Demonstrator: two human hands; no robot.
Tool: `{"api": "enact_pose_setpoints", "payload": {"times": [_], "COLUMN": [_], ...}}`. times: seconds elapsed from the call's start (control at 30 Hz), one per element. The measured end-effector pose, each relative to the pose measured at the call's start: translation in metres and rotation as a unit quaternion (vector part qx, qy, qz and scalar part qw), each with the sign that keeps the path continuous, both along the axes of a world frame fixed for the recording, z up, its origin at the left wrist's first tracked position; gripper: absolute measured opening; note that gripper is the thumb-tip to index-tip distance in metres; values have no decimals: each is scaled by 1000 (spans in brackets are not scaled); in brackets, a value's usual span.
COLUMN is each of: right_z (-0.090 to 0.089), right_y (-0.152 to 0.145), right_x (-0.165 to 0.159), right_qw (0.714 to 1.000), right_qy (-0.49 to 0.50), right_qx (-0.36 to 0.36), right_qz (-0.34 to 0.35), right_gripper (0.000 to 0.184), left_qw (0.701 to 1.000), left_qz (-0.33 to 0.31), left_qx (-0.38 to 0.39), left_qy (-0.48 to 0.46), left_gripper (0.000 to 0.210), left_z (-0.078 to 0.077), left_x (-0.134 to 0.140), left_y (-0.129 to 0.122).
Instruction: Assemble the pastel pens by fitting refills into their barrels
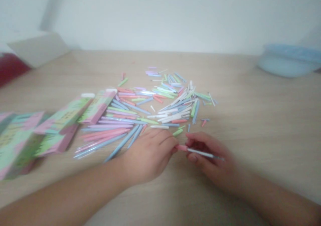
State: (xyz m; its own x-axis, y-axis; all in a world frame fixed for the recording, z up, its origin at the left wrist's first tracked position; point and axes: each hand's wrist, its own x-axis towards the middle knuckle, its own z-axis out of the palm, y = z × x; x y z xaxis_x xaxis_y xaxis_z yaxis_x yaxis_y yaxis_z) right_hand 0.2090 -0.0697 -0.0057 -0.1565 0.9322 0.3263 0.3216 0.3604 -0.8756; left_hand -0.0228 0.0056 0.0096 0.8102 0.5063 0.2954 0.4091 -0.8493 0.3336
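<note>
My left hand (152, 152) is closed in a pinch on the pink end piece (182, 148) of a slim pen part. A thin white pen refill (200, 152) sticks out of that pink piece toward the right. Around the refill my right hand (213, 155) curves with thumb and forefinger apart; whether it touches the refill is hard to tell through the blur. Just beyond both hands lies a loose heap of pen parts in white (175, 115), blue, green, pink and purple. Long blue pen barrels (124, 143) lie beside my left wrist.
Several pastel printed boxes (62, 115) lie on the left of the wooden table (233, 102). An open carton with a pale flap (38, 48) and red side stands at the far left. A light blue rounded pouch or container (288, 60) sits at the back right, near the wall.
</note>
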Motion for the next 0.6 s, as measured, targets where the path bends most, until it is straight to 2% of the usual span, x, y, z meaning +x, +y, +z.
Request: {"api": "enact_pose_setpoints", "payload": {"times": [0.07, 0.13, 0.3, 0.4, 0.5, 0.6], "right_z": [-3, -3, 6, 11, 15, 19], "right_y": [-3, -5, -6, -2, 2, 5], "right_x": [2, 4, 11, 14, 16, 19], "right_qw": [998, 996, 999, 996, 996, 994], "right_qy": [43, 60, -8, -64, -65, -86], "right_qx": [-39, -60, 16, 50, 43, 65], "right_qz": [-10, -8, -27, -42, -50, -25], "right_gripper": [40, 36, 14, 11, 8, 7], "left_qw": [1000, 1000, 1000, 1000, 999, 998], "left_qz": [7, 11, 13, 9, 3, 3], "left_qx": [-9, -15, -21, -25, -39, -63], "left_qy": [-6, -9, -4, -2, 8, 18], "left_gripper": [23, 24, 25, 23, 22, 23], "left_z": [0, 0, 1, 1, 1, 1], "left_x": [0, -1, -2, -2, -2, -1], "left_y": [0, 1, 2, 1, 1, 1]}}
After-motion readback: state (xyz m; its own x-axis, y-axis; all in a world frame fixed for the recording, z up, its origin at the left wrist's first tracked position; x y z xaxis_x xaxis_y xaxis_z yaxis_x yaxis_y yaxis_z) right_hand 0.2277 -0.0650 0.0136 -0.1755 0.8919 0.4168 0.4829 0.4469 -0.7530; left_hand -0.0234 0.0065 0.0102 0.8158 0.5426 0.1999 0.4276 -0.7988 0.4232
